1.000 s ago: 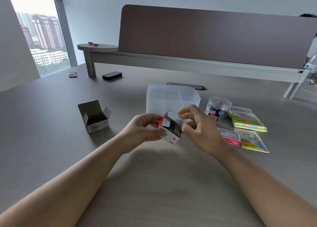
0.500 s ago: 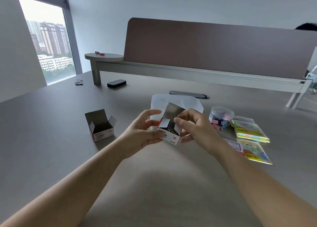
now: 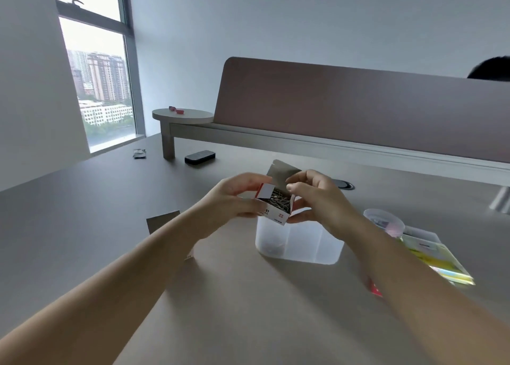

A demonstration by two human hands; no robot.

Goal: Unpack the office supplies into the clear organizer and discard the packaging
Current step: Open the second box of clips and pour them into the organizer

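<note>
Item: opened empty carton (image 3: pixel 162 222), far left on the worktop (image 3: pixel 82 213), partly behind my left forearm. Packaging awaiting discard; not part of this step.

Item: my left hand (image 3: pixel 234 201). Fingers curled round the left side of the small paper-clip box (image 3: pixel 276 207), thumb on the near face, gripping it firmly. This hand carries the weight.

Item: paper-clip box, held in the air just above the near-left part of the clear organizer (image 3: pixel 299 243). Top flap (image 3: pixel 283 172) stands up and back; side flaps are folded out. A tangled mass of metal clips (image 3: pixel 278 200) fills the mouth.

Item: my right hand (image 3: pixel 317 199). Fingers pinch the right edge of the box at the flap, thumb below.

Item: clear organizer, on the worktop directly under the box, dividers visible; something dark seems to lie in its left compartment, though I cannot tell what.

Handling note: I judge the pour is next. Keep the flap pinned back, tip the mouth low over one compartment, and go slowly, since tangled clips tend to drop in a clump and scatter.

Item: round clear tub (image 3: pixel 383 222) and yellow packets (image 3: pixel 436 262), right of the organizer, still packed.
</note>
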